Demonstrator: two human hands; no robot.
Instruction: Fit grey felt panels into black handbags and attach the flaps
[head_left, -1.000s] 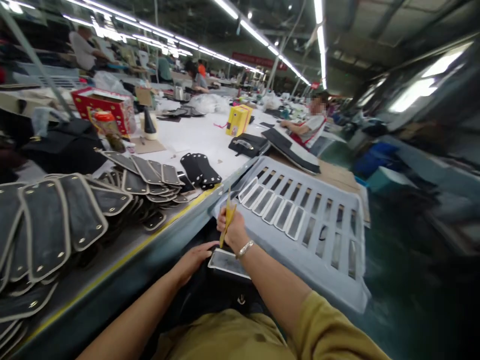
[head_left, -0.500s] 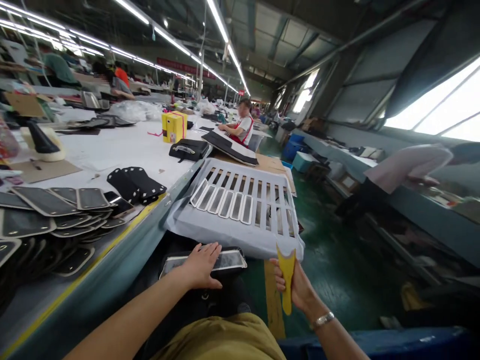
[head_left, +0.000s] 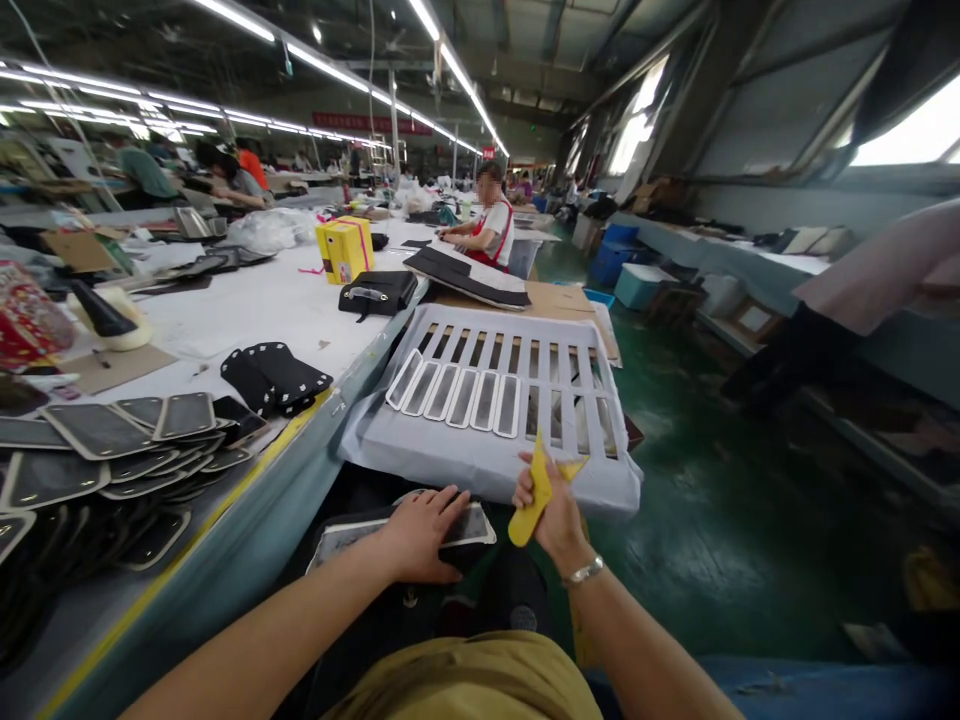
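Note:
My left hand [head_left: 429, 535] lies flat, fingers spread, on a dark piece with a pale-edged grey panel [head_left: 341, 538] in front of my lap. My palm and forearm cover its middle. In my right hand [head_left: 559, 518] is a yellow spatula-like tool [head_left: 531, 515] with a notched, forked end, tilted up to the right. Just beyond both hands lies a slotted rack [head_left: 390, 455] covered in light grey cloth. On its left half several white-rimmed grey strips [head_left: 463, 400] lie side by side.
Piles of white-edged dark panels [head_left: 60, 465] cover the left table near its yellow edge strip [head_left: 296, 425]. Beyond are black cut pieces [head_left: 281, 375], a black bag [head_left: 379, 293] and a yellow box [head_left: 345, 250]. One person [head_left: 491, 225] sits farther back; another [head_left: 862, 280] bends at the right-hand bench.
My right hand has moved left and up toward the rack, tilting the yellow tool over to the right. My left hand stays on the panel. The view has turned slightly.

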